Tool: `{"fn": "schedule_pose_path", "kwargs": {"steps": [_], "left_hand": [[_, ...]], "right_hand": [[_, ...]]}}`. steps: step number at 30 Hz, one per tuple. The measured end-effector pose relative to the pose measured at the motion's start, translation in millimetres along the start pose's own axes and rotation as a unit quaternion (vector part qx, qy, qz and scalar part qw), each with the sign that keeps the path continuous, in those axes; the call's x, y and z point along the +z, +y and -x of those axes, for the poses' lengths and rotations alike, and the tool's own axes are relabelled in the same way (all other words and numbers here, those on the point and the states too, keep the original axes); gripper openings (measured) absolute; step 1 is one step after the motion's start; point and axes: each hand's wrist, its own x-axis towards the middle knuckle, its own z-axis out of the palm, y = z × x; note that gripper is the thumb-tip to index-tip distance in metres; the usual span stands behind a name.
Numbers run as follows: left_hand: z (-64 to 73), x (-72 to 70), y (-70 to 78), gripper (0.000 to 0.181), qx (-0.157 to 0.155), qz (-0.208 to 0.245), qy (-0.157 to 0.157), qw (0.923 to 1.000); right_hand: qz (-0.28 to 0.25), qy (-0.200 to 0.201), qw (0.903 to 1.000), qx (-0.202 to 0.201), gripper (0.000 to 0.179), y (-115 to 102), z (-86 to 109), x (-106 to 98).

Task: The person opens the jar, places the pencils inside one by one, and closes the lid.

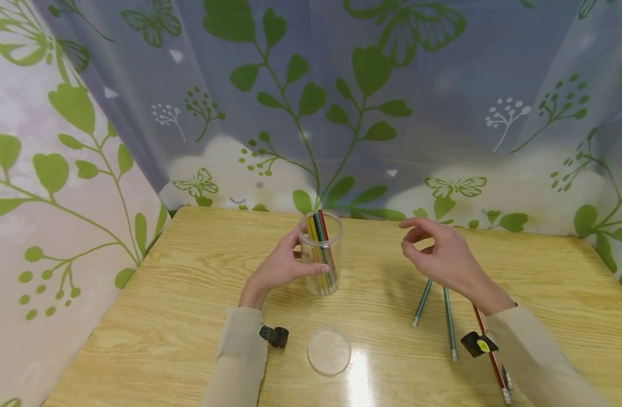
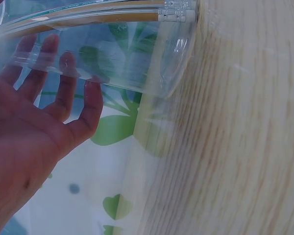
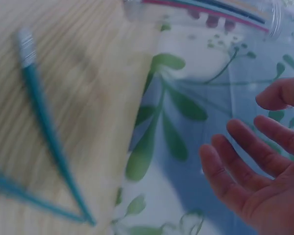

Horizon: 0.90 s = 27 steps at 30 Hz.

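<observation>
My left hand (image 1: 280,267) grips the clear jar (image 1: 337,252); my right hand (image 1: 444,257), empty with fingers loosely bent, is nearer the two teal pencils (image 1: 449,323), which lie below it on the table (image 1: 188,294), long axes running roughly toward me.

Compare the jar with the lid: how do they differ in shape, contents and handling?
The jar is a tall cylinder; the lid is a flat disc. The jar contains pencils; the lid has nothing on it. The left hand grips the jar, while the lid lies untouched on the table. Both look round and see-through.
</observation>
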Motion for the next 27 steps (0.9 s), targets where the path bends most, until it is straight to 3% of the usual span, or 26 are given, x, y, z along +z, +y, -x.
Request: {"fn": "schedule_pose_path", "kwargs": {"steps": [15, 23, 27], "left_hand": [[1.3, 0.7, 2.6, 0.096, -0.012, -0.005, 0.003, 0.9999], [0.9, 0.4, 2.8, 0.092, -0.004, 0.002, -0.003, 1.0000], [1.2, 0.4, 3.5, 0.090, -0.002, 0.004, -0.002, 1.0000]], "right_hand": [[0.094, 0.021, 0.9931, 0.067, 0.035, 69, 46.6, -27], [0.106, 0.002, 0.9873, 0.118, 0.040, 93, 61.8, -34], [0.119, -0.006, 0.9865, 0.113, 0.038, 104, 68.4, -37]]}}
